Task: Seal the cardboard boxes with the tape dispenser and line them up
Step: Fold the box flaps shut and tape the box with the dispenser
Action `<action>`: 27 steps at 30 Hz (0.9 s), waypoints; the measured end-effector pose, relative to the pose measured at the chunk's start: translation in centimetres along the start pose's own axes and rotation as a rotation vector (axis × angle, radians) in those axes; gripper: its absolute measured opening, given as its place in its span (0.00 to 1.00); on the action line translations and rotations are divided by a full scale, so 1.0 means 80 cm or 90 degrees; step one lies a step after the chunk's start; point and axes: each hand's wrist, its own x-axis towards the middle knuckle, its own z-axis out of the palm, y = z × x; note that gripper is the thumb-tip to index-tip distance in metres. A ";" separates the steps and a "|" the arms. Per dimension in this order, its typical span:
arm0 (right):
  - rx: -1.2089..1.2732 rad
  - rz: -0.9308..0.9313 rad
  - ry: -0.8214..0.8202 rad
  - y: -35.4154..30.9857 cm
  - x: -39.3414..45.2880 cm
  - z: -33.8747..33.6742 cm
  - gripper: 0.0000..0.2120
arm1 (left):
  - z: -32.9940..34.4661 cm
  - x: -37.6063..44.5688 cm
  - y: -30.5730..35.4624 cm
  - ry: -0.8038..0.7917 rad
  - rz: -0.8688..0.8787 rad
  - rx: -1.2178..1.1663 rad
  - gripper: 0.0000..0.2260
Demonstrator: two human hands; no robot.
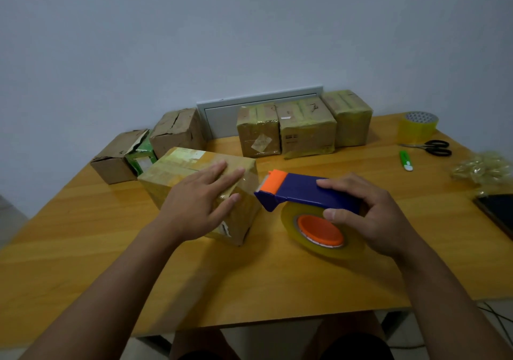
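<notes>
A taped cardboard box (177, 171) lies in the middle of the wooden table (249, 282). My left hand (200, 207) presses flat on its top and near side, fingers spread. My right hand (369, 215) grips a blue and orange tape dispenser (299, 193) loaded with a clear yellowish roll, held just right of the box with its orange nose at the box's right edge. Three taped boxes (305, 126) stand side by side at the back against the wall. At the back left sit two untaped boxes (177, 129), one of them (116, 157) open.
A spare tape roll (417, 126), black scissors (435, 147) and a green utility knife (405, 160) lie at the right back. Crumpled tape scraps (483, 168) and a dark flat device (499, 209) sit at the right edge. The table's front edge is near my knees.
</notes>
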 end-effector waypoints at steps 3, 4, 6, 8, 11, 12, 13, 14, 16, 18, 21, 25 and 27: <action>-0.007 0.009 -0.017 0.003 -0.006 -0.005 0.25 | -0.001 0.000 0.005 -0.008 -0.013 -0.003 0.30; -0.015 0.012 -0.023 0.004 -0.006 -0.004 0.25 | -0.002 0.000 0.008 -0.009 -0.017 -0.006 0.30; -0.043 0.013 -0.038 0.003 -0.003 0.003 0.25 | -0.005 0.000 0.013 -0.010 -0.022 -0.014 0.30; -0.073 0.013 -0.055 0.001 0.003 0.010 0.25 | -0.006 0.001 0.021 -0.015 -0.028 -0.023 0.31; -0.089 0.020 -0.064 -0.004 0.013 0.019 0.21 | -0.002 0.008 0.032 -0.023 -0.068 -0.019 0.31; -0.091 0.023 -0.063 -0.007 0.017 0.021 0.21 | 0.001 0.012 0.035 -0.022 -0.085 -0.013 0.30; -0.097 0.025 -0.063 -0.011 0.022 0.024 0.21 | 0.003 0.015 0.036 -0.014 -0.099 -0.007 0.27; -0.103 0.026 -0.063 -0.014 0.027 0.027 0.22 | 0.005 0.018 0.036 0.000 -0.108 -0.004 0.24; -0.110 0.031 -0.057 -0.020 0.037 0.032 0.23 | 0.008 0.021 0.037 0.026 -0.124 -0.008 0.18; -0.116 0.035 -0.058 -0.026 0.047 0.032 0.23 | 0.011 0.021 0.036 0.039 -0.137 -0.020 0.16; -0.137 0.033 -0.061 -0.035 0.057 0.029 0.20 | 0.010 0.021 0.037 0.043 -0.137 -0.029 0.15; -0.160 0.034 -0.063 -0.043 0.064 0.026 0.17 | 0.009 0.022 0.037 0.044 -0.144 -0.036 0.15; -0.161 0.037 -0.065 -0.045 0.066 0.026 0.17 | 0.009 0.022 0.037 0.045 -0.147 -0.044 0.14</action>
